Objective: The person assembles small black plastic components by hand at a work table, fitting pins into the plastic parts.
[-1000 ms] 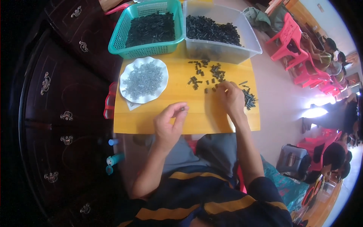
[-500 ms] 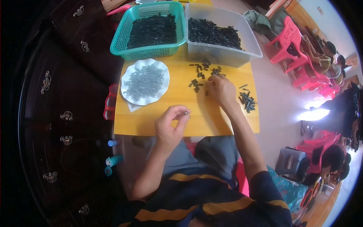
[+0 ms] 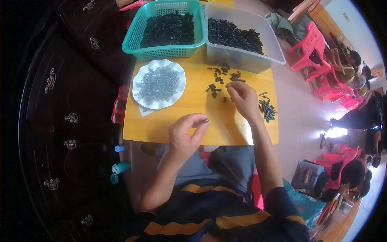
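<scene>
Head view showed the left hand (image 3: pixel 186 132) pinching a dark piece (image 3: pixel 206 120) (its smallness likely dictated that), the right hand (image 3: pixel 244 99) at two o'clock, grasp indiscernible.

Two bare hands (image 3: pixel 187 133), one green plastic basket (image 3: pixel 163 53), one translucent plastic bin (image 3: pixel 242 59) and one white wavy-rimmed plate (image 3: pixel 182 82) are seen.
</scene>
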The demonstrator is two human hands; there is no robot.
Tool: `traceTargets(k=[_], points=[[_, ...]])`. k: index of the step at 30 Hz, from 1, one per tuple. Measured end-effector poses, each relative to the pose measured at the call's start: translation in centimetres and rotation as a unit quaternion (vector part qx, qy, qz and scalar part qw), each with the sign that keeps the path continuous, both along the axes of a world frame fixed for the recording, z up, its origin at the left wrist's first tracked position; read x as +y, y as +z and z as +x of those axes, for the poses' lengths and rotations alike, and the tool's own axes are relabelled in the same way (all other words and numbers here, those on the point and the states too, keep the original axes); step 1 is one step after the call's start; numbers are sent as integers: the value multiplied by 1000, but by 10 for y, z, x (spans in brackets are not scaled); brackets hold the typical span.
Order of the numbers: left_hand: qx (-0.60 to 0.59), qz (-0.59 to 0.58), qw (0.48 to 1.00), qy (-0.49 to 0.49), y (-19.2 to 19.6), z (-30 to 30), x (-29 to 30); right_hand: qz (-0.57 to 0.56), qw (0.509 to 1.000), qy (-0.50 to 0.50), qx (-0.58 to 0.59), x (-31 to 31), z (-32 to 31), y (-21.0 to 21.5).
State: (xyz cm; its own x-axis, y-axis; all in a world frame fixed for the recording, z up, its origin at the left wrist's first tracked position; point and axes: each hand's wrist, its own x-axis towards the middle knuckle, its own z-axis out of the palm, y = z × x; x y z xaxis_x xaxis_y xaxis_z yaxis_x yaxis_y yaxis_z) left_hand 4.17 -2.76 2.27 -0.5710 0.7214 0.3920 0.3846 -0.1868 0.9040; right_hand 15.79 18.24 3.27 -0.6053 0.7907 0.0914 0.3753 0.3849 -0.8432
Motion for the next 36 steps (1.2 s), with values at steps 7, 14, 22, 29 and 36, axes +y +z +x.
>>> traceTargets(k=[7,14,22,29,36], points=[[14,-15,1000,-9,2,2,-1,-307,925,121,189,-59,26,18],[22,-21,1000,-1,2,2,0,-321,914,148,199,-75,28,12],[11,-19,1000,2,3,3,0,-317,918,144,190,-77,27,9],[13,-17,1000,-1,2,2,0,-238,946,156,154,-79,27,13],[65,-26,998,-1,4,-2,0,-36,978,180,104,-81,26,21]])
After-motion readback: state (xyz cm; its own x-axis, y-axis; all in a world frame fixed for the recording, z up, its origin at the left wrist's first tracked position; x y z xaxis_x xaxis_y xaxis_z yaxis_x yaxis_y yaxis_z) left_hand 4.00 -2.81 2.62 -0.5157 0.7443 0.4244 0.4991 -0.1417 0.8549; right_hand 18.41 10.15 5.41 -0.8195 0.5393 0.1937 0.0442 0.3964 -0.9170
